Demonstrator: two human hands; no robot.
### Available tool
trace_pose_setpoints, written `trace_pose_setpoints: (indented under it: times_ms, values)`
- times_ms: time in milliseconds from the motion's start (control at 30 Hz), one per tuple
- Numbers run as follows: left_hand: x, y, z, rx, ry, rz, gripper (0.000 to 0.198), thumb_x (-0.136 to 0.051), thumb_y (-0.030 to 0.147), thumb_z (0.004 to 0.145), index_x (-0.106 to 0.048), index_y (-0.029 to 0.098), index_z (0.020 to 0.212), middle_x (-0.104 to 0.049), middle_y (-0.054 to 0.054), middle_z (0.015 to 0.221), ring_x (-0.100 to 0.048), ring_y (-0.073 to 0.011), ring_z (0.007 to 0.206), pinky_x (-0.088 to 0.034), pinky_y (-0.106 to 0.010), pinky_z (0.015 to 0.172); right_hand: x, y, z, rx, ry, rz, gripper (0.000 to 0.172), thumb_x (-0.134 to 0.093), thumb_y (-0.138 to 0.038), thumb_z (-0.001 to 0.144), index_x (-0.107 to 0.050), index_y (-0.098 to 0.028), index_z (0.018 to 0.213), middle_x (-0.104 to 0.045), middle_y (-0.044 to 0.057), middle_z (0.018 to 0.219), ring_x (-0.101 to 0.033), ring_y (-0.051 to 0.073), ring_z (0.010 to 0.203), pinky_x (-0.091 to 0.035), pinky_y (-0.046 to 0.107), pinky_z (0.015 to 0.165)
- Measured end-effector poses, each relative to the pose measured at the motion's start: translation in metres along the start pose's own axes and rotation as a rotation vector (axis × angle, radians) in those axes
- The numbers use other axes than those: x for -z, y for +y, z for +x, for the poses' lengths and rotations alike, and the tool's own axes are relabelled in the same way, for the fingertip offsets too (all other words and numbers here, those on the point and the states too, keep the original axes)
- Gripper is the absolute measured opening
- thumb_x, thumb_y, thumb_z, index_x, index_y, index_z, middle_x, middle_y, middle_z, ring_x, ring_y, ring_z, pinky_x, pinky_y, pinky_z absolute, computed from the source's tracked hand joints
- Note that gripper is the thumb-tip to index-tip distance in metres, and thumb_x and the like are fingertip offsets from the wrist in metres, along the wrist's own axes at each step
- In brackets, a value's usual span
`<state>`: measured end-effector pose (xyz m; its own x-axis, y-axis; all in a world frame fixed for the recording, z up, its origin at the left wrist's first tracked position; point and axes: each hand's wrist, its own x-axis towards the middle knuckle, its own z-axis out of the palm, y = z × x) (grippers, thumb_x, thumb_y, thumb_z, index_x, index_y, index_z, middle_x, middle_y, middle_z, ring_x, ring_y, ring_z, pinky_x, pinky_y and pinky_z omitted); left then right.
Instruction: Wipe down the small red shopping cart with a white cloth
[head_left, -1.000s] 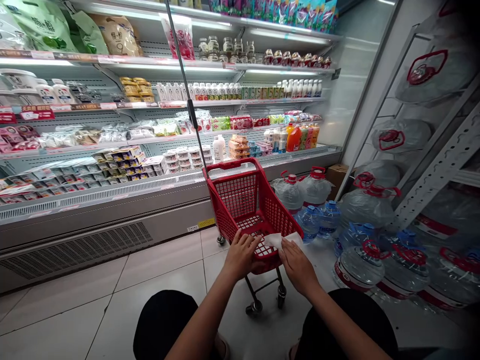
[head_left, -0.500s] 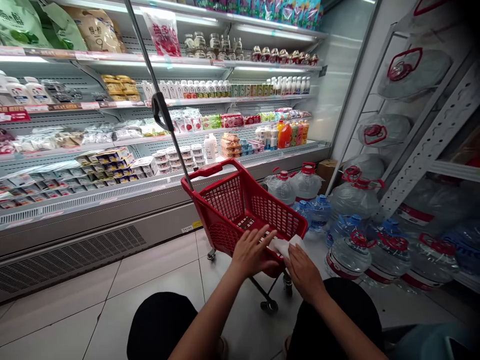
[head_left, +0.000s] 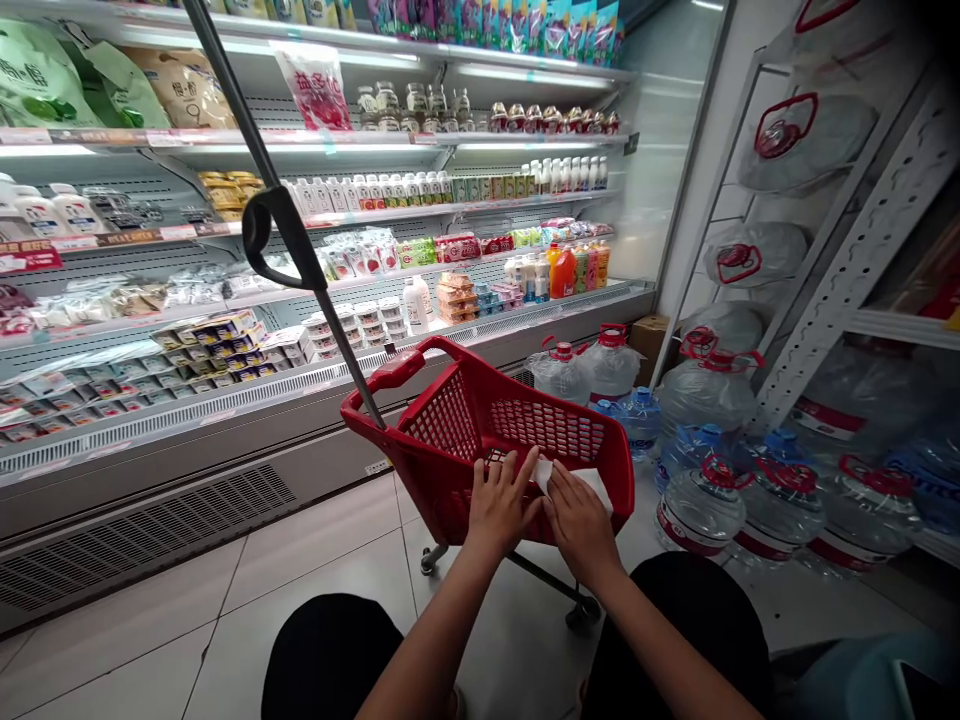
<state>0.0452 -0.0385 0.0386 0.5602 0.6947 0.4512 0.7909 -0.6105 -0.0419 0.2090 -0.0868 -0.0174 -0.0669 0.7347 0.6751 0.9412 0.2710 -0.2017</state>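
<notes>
A red plastic shopping cart (head_left: 431,470) with lattice sides stands on the floor in front of my knees. My left hand (head_left: 502,508) rests on its near rim with the fingers spread and nothing in them. Just beside it, my right hand (head_left: 581,522) presses a white tissue (head_left: 597,486) against the near side of the cart; part of the tissue sticks out past the fingers. From the cart's handle end a grey pole (head_left: 341,335) with a black grip (head_left: 281,240) rises to the upper left.
An open refrigerated case (head_left: 330,395) runs along the back, its shelves packed with yogurt, bottles and bags. Large water jugs (head_left: 701,505) with red handles stand at the right, beside a white metal rack (head_left: 847,270). My dark-clothed knees flank my arms.
The cart has turned and shifted slightly, and its pole leans further left and appears nearer. My right hand has moved left with the tissue, closer to my left hand.
</notes>
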Motion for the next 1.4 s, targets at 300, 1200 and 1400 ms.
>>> trace_pose_setpoints:
  times_ms: [300, 1200, 1400]
  values:
    - [0.060, -0.074, -0.009, 0.176, 0.184, 0.093, 0.039, -0.047, 0.049, 0.104, -0.069, 0.028, 0.128, -0.056, -0.007, 0.153, -0.046, -0.0318, 0.144, 0.002, -0.064, 0.128, 0.003, 0.054, -0.006, -0.137, 0.033, -0.030, 0.056, -0.027, -0.040, 0.111, -0.058, -0.008, 0.143, -0.059, 0.018, 0.149, -0.050, 0.028, 0.143, -0.035, 0.049, 0.120]
    - [0.087, -0.046, -0.012, 0.191, 0.182, 0.060, 0.039, -0.050, 0.039, 0.099, -0.067, 0.024, 0.131, -0.056, -0.012, 0.153, -0.058, -0.0351, 0.132, -0.017, -0.067, 0.123, -0.026, 0.013, 0.022, -0.067, 0.050, 0.075, 0.056, -0.025, -0.036, 0.110, -0.046, -0.011, 0.154, -0.060, 0.018, 0.147, -0.050, 0.031, 0.141, -0.029, 0.058, 0.124]
    - [0.090, -0.030, -0.008, 0.166, 0.140, 0.031, 0.053, -0.046, 0.037, 0.098, -0.051, 0.021, 0.149, -0.032, -0.012, 0.168, -0.049, -0.0358, 0.142, -0.016, -0.067, 0.122, -0.028, -0.075, 0.061, 0.108, -0.010, 0.188, 0.054, -0.030, -0.025, 0.107, -0.040, -0.015, 0.159, -0.054, 0.014, 0.154, -0.043, 0.026, 0.147, -0.026, 0.052, 0.127]
